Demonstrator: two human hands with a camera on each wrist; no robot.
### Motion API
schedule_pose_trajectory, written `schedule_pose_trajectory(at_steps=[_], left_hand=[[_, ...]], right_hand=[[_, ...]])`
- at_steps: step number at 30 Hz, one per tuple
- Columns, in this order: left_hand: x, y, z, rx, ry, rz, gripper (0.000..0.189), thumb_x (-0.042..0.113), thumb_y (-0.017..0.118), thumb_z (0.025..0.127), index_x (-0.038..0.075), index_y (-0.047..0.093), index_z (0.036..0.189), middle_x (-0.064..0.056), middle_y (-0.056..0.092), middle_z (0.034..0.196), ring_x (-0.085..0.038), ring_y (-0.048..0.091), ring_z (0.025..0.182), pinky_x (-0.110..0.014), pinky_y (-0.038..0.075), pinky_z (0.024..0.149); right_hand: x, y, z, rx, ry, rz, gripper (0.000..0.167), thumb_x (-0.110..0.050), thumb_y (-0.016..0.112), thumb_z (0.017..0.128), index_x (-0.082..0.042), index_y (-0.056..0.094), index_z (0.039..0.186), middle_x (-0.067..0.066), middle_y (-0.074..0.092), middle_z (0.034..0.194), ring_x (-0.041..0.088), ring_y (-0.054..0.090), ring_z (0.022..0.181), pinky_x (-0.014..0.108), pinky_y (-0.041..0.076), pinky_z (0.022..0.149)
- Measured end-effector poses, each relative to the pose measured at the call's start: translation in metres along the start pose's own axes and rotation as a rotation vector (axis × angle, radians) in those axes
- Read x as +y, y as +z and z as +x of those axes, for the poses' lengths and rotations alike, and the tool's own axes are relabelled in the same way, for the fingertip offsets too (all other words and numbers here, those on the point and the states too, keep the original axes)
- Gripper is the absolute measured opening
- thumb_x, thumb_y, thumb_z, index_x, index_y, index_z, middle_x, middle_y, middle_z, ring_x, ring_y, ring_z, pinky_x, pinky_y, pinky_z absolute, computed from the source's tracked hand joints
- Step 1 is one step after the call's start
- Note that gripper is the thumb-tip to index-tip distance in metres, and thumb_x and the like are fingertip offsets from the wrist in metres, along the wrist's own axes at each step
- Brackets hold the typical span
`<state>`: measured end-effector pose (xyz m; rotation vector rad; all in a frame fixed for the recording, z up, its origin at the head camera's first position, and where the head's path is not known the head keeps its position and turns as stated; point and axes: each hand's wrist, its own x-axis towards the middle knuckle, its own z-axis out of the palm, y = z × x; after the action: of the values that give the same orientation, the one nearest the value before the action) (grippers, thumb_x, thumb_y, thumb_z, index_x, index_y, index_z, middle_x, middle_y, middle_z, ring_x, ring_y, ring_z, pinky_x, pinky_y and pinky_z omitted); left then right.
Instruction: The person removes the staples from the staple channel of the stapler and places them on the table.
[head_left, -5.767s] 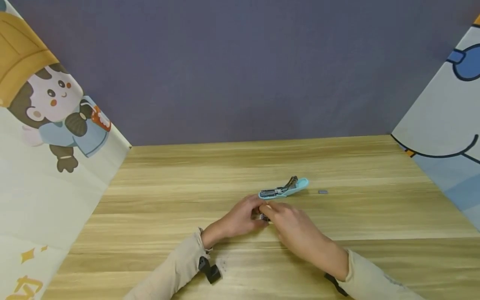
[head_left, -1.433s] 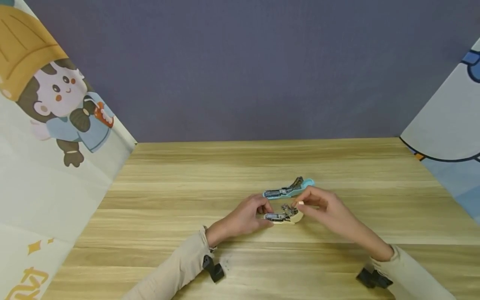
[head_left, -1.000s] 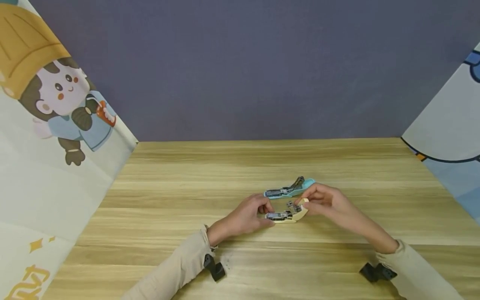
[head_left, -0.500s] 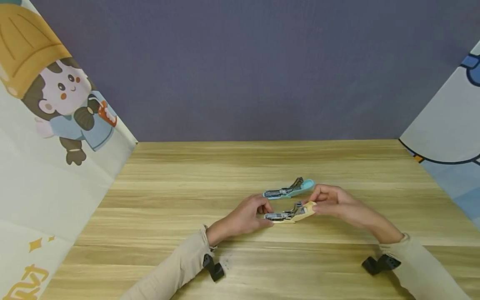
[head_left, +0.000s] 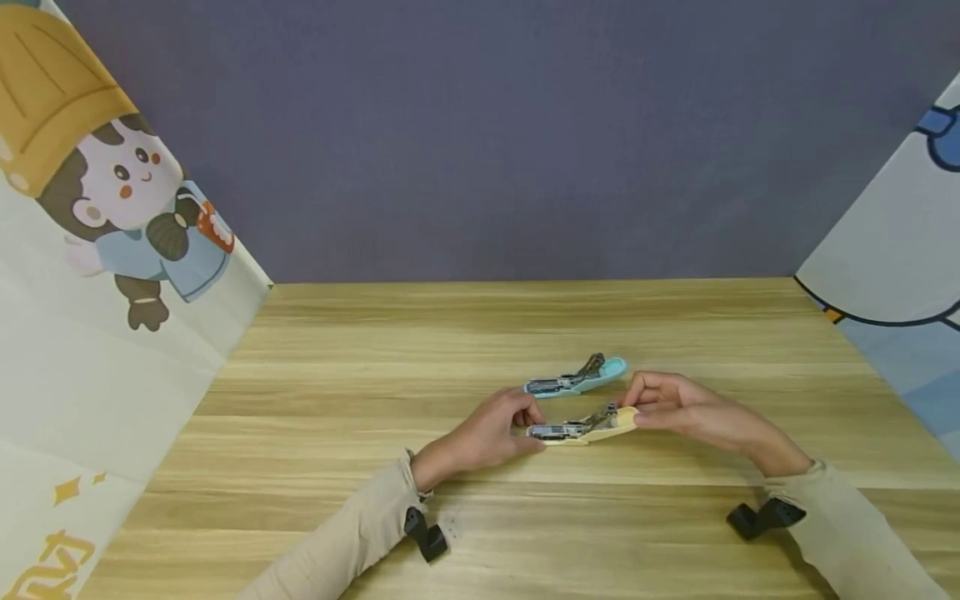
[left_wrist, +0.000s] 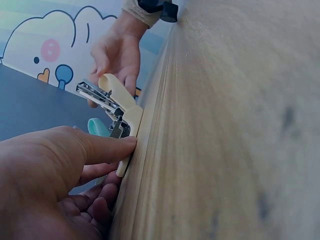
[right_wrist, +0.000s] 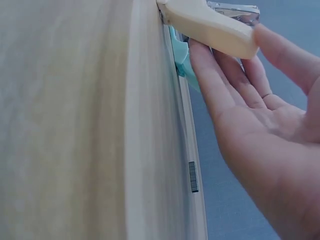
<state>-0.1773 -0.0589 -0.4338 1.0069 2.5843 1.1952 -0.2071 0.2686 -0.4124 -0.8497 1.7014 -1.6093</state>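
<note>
A cream stapler lies unfolded on the table, its metal magazine showing. My left hand grips its left end between thumb and fingers. My right hand pinches the tip of the raised cream cover, thumb on one side, as the right wrist view also shows on the cover. Just behind lies a light-blue stapler, likewise opened out, touched by neither hand. In the right wrist view a short strip of staples rests on the table; in the head view my right hand seems to hide it.
The wood-grain table stretches around both hands. A dark blue-grey panel stands at the back, with cartoon-printed panels on the left and right. Black wrist mounts sit at the left sleeve and right sleeve.
My right hand has moved right, away from my left, swinging the cream stapler's cover outward and flatter. My left hand keeps its grip in place. The light-blue stapler stays put.
</note>
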Motion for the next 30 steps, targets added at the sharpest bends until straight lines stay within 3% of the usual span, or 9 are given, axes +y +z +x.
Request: schedule_pose_trajectory(at_steps=[8, 16, 23, 30], left_hand=[[0.000, -0.003, -0.003, 0.001, 0.007, 0.009, 0.022, 0.010, 0.083, 0.081, 0.009, 0.066, 0.096, 0.002, 0.062, 0.094, -0.010, 0.054, 0.086, -0.020, 0.048, 0.078], [0.001, -0.003, -0.010, 0.001, -0.012, 0.018, 0.023, 0.010, 0.083, 0.080, 0.009, 0.066, 0.095, 0.002, 0.061, 0.093, -0.011, 0.054, 0.085, -0.020, 0.048, 0.077], [0.001, 0.002, -0.007, 0.008, 0.003, 0.020, 0.023, 0.013, 0.084, 0.080, 0.011, 0.066, 0.094, 0.005, 0.060, 0.092, -0.008, 0.052, 0.084, -0.018, 0.046, 0.076], [0.005, 0.005, -0.008, -0.009, -0.009, 0.025, 0.023, 0.013, 0.084, 0.080, 0.011, 0.065, 0.095, 0.005, 0.059, 0.092, -0.008, 0.052, 0.085, -0.017, 0.046, 0.076]], right_hand=[[0.000, 0.001, 0.001, 0.014, 0.009, -0.026, 0.017, 0.004, 0.051, 0.100, 0.012, 0.049, 0.115, 0.024, 0.061, 0.123, 0.026, 0.060, 0.118, 0.040, 0.053, 0.095], [-0.005, 0.005, 0.002, 0.048, 0.003, -0.119, 0.022, 0.001, 0.056, 0.098, 0.011, 0.053, 0.118, 0.024, 0.062, 0.123, 0.028, 0.064, 0.105, 0.043, 0.055, 0.090], [-0.029, 0.004, -0.006, 0.153, -0.056, -0.146, 0.022, 0.002, 0.053, 0.100, 0.010, 0.054, 0.120, 0.033, 0.061, 0.117, 0.034, 0.065, 0.108, 0.044, 0.054, 0.092], [-0.055, 0.024, 0.003, 0.204, -0.069, -0.178, 0.025, -0.004, 0.050, 0.103, 0.011, 0.055, 0.122, 0.020, 0.069, 0.113, 0.040, 0.065, 0.104, 0.046, 0.055, 0.089]])
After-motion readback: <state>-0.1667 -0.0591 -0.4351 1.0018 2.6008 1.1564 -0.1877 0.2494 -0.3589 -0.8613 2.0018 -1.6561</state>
